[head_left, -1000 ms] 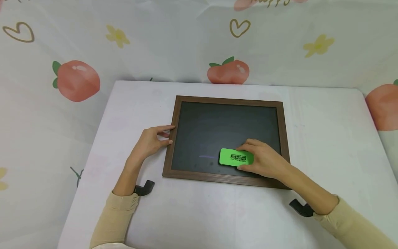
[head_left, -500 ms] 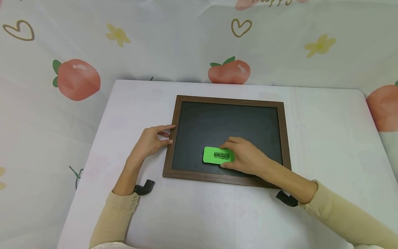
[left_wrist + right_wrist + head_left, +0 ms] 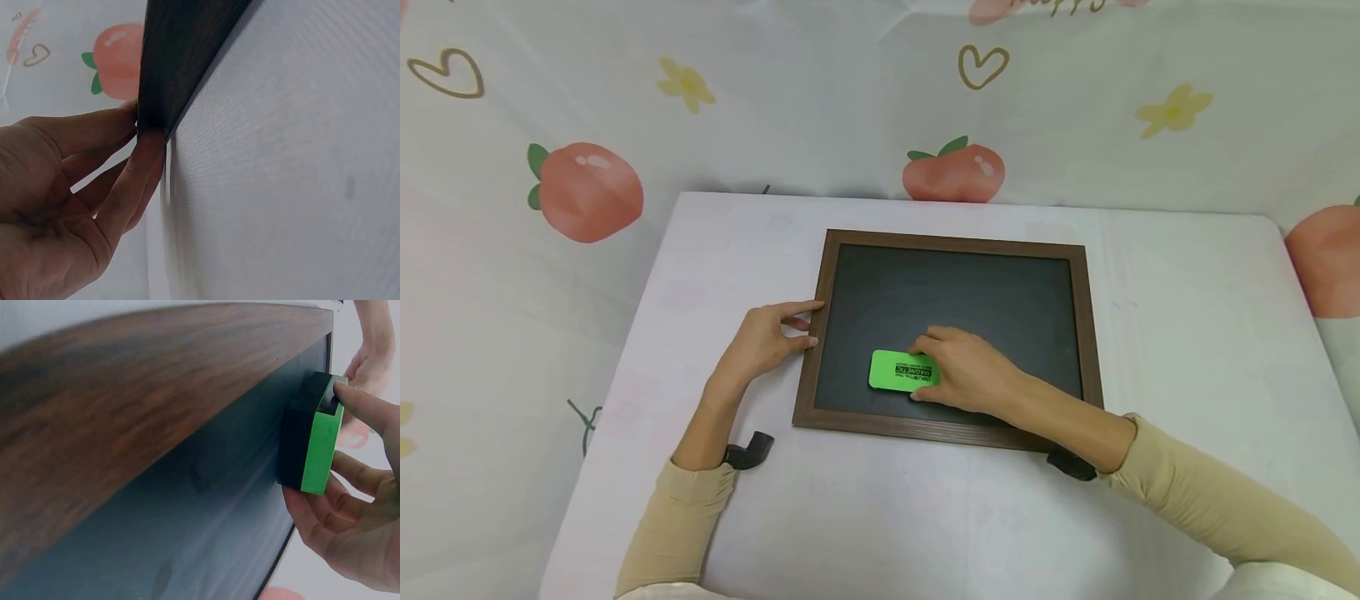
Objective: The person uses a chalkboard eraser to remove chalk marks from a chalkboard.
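A small blackboard (image 3: 955,292) with a brown wooden frame lies flat on the white table. My right hand (image 3: 973,371) holds a green whiteboard eraser (image 3: 887,371) by its right end, thumb and fingers on opposite sides. In the right wrist view the eraser's dark underside (image 3: 297,437) faces the black surface; faint smudges show nearby. At the frame's left side, my left hand (image 3: 762,337) grips the edge with thumb and fingertips. The left wrist view shows these fingertips against the dark frame (image 3: 178,56). The surface under the eraser is hidden.
The white table (image 3: 880,517) extends round the board on all sides. Behind it hangs a pale cloth (image 3: 820,100) printed with peaches, hearts and flowers. A black wrist mount (image 3: 750,451) sits at the left wrist, another (image 3: 1070,464) at the right.
My right hand has slid the eraser leftward across the lower board. It now covers the spot where a pale purple streak showed a second ago. The left hand and board stay put.
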Motion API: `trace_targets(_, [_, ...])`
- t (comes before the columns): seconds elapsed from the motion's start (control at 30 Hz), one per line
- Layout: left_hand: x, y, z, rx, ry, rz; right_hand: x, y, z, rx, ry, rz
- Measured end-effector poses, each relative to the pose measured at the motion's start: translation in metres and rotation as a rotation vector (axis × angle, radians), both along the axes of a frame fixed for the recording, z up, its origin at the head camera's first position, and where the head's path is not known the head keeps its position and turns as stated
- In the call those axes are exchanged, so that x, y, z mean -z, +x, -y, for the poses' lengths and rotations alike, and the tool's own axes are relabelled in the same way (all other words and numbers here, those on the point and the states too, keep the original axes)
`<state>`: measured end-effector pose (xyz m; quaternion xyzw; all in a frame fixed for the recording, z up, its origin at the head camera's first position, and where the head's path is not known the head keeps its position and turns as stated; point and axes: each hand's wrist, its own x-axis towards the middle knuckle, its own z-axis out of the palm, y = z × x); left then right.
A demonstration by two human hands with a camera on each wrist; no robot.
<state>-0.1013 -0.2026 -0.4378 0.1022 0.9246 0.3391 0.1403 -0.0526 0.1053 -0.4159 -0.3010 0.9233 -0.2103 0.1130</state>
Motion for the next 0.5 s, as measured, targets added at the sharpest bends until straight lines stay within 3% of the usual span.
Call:
trace_targets(0.23, [0.001,-0.001,0.0,0.015,0.011,-0.001,-0.005,0.0,-0.006,0.01,0.027,0.026])
trace_targets(0.5, [0.0,-0.001,0.001,0.016,0.012,-0.003,-0.003,0.004,-0.037,0.089,0.05,0.061])
